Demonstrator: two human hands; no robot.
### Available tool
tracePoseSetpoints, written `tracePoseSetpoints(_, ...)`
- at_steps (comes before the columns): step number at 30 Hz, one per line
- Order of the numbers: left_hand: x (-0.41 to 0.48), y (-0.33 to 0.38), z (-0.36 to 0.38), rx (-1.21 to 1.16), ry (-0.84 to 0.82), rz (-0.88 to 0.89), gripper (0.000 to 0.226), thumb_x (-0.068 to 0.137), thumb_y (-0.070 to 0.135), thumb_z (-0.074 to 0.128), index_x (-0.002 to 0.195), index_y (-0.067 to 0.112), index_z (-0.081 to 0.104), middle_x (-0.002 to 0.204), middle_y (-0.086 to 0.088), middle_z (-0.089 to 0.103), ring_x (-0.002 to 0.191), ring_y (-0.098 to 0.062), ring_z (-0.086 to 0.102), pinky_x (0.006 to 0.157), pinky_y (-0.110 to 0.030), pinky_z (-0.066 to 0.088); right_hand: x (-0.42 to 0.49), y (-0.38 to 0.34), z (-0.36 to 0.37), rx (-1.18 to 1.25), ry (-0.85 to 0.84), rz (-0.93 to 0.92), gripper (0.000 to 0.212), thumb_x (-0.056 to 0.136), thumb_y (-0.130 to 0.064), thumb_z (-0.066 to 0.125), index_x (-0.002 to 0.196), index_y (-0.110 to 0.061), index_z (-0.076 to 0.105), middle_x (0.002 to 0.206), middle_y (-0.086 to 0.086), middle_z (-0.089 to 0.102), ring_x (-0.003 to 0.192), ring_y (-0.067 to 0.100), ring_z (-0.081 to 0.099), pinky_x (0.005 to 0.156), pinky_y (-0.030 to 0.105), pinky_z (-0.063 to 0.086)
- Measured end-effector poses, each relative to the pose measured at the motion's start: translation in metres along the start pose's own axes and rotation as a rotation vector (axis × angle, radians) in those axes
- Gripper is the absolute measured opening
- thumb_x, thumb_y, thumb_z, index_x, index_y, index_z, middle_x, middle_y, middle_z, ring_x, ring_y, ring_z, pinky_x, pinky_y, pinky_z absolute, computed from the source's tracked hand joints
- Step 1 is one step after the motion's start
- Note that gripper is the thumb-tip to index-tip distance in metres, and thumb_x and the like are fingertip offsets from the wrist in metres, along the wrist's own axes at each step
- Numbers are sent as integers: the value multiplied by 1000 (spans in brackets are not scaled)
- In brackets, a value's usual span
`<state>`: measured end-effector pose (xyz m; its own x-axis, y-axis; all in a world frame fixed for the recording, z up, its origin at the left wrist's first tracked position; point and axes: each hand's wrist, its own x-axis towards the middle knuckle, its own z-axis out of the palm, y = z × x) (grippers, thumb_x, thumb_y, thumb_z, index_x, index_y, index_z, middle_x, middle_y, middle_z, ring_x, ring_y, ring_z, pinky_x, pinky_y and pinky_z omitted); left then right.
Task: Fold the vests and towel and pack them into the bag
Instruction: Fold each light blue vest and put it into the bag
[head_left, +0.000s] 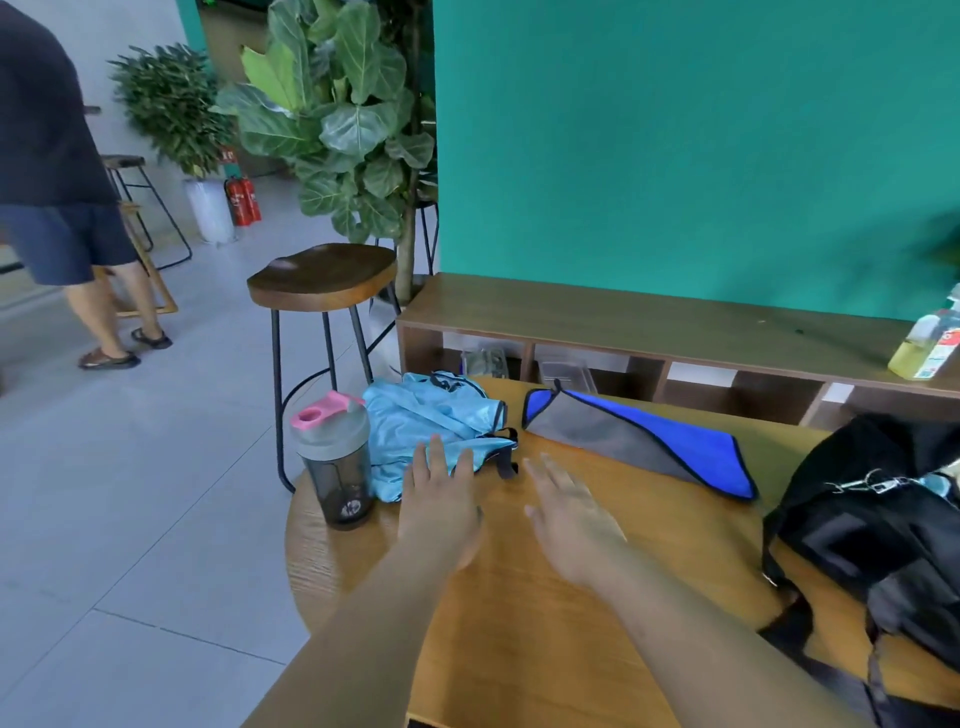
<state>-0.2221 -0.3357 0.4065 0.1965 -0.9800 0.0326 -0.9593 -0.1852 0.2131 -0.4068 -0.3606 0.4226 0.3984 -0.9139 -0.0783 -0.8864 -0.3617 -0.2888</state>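
A crumpled light-blue vest (434, 421) with dark trim lies at the far left of the round wooden table (545, 613). A folded blue and grey towel (639, 441) lies to its right. A black bag (878, 530) sits at the table's right edge. My left hand (441, 506) is stretched out flat, its fingertips over the vest's near edge. My right hand (569, 514) hovers open over the bare wood between vest and towel, holding nothing.
A grey shaker bottle with a pink lid (335, 457) stands at the table's left edge beside the vest. Behind the table runs a low wooden shelf (675, 322) bearing a yellow drink bottle (924, 348). A wooden stool (322, 280), plants and a walking person (62, 182) are on the left.
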Motion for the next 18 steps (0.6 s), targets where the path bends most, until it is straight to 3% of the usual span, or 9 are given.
tracePoseSetpoints(2, 12, -9, 6, 33, -20, -20, 84, 107, 45, 47, 167, 23, -8, 173, -17, -19, 159, -37, -19, 131, -53, -1, 3, 2, 13, -1, 15, -20, 65, 112, -38, 38, 167, -35, 3, 175, -11, -10, 160, 22, 13, 123, 44, 34)
tracePoseSetpoints(5, 24, -20, 22, -10, -25, -48, 86, 107, 52, 40, 167, 19, -11, 176, -11, -5, 162, -30, -11, 131, -52, -1, 12, 6, 32, 23, 44, -5, 69, 111, -45, 37, 167, -38, -4, 174, -14, -16, 162, 19, 8, 126, 43, 30)
tracePoseSetpoints(8, 14, -20, 47, 6, 86, 27, 75, 108, 52, 32, 168, 15, 6, 174, -7, 16, 162, -29, 5, 131, -52, -2, 14, 9, 55, 27, 100, 24, 75, 110, -52, 35, 164, -39, -15, 171, -15, -25, 162, 18, 5, 128, 40, 27)
tracePoseSetpoints(10, 6, -21, 62, -11, 206, 95, 64, 108, 46, 32, 164, 16, 31, 163, -4, 41, 155, -26, 28, 131, -51, 4, 15, 9, 70, -14, 152, 39, 75, 109, -54, 31, 163, -38, -19, 170, -13, -29, 162, 17, 3, 130, 38, 21)
tracePoseSetpoints(13, 8, -28, 73, -41, 318, 196, 48, 102, 37, 49, 144, 18, 60, 131, 1, 64, 130, -23, 54, 126, -49, 27, 15, 7, 79, -47, 230, 42, 73, 109, -51, 28, 164, -36, -16, 171, -14, -27, 161, 13, -1, 130, 37, 19)
tracePoseSetpoints(16, 12, -30, 78, -39, 379, 269, 20, 93, 26, 67, 112, 24, 74, 103, 4, 64, 106, -23, 60, 119, -45, 39, 17, 12, 84, -90, 291, -24, 73, 106, -46, 33, 165, -33, -8, 174, -14, -12, 160, 12, 5, 127, 39, 28)
tracePoseSetpoints(18, 12, -29, 78, -42, 391, 325, 9, 89, 21, 76, 96, 26, 72, 91, 5, 60, 93, -21, 59, 110, -41, 45, 18, 13, 86, -114, 333, -60, 71, 105, -44, 43, 167, -29, 11, 175, -12, 8, 160, 15, 15, 123, 40, 35)
